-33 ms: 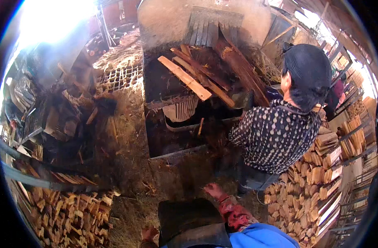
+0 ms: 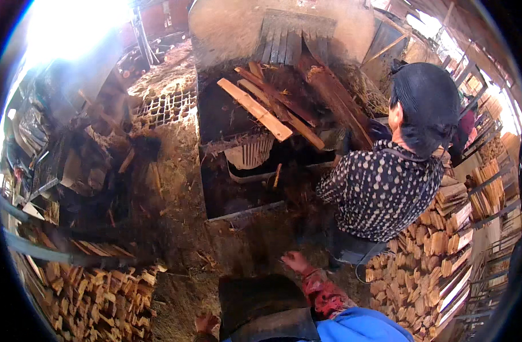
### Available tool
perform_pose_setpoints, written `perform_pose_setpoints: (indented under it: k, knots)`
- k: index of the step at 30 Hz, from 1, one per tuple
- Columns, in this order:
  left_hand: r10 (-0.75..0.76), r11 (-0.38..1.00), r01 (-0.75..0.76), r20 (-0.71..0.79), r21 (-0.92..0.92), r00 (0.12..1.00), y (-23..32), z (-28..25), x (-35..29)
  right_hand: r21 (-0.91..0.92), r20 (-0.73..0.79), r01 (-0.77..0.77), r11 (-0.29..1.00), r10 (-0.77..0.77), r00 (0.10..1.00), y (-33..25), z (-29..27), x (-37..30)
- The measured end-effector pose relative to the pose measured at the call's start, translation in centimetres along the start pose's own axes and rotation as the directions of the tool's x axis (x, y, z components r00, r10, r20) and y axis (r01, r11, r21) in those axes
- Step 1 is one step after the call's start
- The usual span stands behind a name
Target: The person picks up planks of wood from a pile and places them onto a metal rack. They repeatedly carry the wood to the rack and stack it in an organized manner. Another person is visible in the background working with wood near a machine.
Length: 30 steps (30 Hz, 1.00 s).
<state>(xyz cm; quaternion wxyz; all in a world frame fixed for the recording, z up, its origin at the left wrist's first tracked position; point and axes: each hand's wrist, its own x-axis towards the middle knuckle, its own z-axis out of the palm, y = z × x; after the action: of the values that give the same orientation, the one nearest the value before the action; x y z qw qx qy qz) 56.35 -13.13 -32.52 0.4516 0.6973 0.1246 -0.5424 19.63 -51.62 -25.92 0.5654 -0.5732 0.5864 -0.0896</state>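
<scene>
My right hand (image 2: 296, 261) reaches out over the floor in front of me, in a red patterned sleeve (image 2: 325, 293). Its fingers look loosely apart, and no object shows in it. Low at the bottom edge, my left hand (image 2: 206, 322) is partly in view and small; its fingers seem apart, with nothing visible in them. Between the two hands a dark sheet-like covering (image 2: 263, 302) hangs over my front. Nearest my right hand is a co-worker (image 2: 386, 191) in a dotted top, facing the bench, whose hands are hidden.
Ahead stands a dark bench (image 2: 246, 212) with long boards (image 2: 255, 108) and bark-edged slabs (image 2: 335, 102) on it. Split firewood lies stacked at left (image 2: 95, 299) and right (image 2: 415, 279). Dark machinery (image 2: 84, 165) stands at the left, near a metal grid (image 2: 167, 107).
My left hand shifts very slightly at the bottom edge. My right hand stays almost where it was, and the co-worker barely moves.
</scene>
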Motion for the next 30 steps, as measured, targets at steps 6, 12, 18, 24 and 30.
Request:
perform_pose_setpoints:
  k: [6, 12, 18, 24, 30]
  knots:
    - [-0.239, 0.954, 0.228, -0.034, -0.194, 0.97, 6.4, 2.1, -0.4, -0.057, -0.121, 0.039, 0.998, -0.046, 0.992, -8.1, -0.6, 2.7]
    - [0.255, 0.957, -0.271, 0.139, 0.104, 0.957, 19.2, 9.9, 4.5, 0.054, -0.172, -0.038, 0.998, 0.047, 0.984, -15.9, -1.5, 6.3]
    - [0.384, 0.849, -0.467, 0.32, 0.246, 0.866, 34.3, 16.7, 12.0, -0.121, -0.326, 0.004, 0.993, -0.044, 0.944, -21.3, -2.9, 10.0]
    - [0.441, 0.821, -0.543, 0.406, 0.177, 0.8, 48.4, 25.4, 7.7, -0.125, -0.526, 0.096, 0.987, -0.148, 0.837, -27.7, -4.7, 10.5]
    - [0.446, 0.781, -0.607, 0.55, 0.147, 0.707, 51.4, 32.8, 4.8, -0.305, -0.757, 0.102, 0.947, -0.305, 0.577, -32.0, -13.7, 10.5]
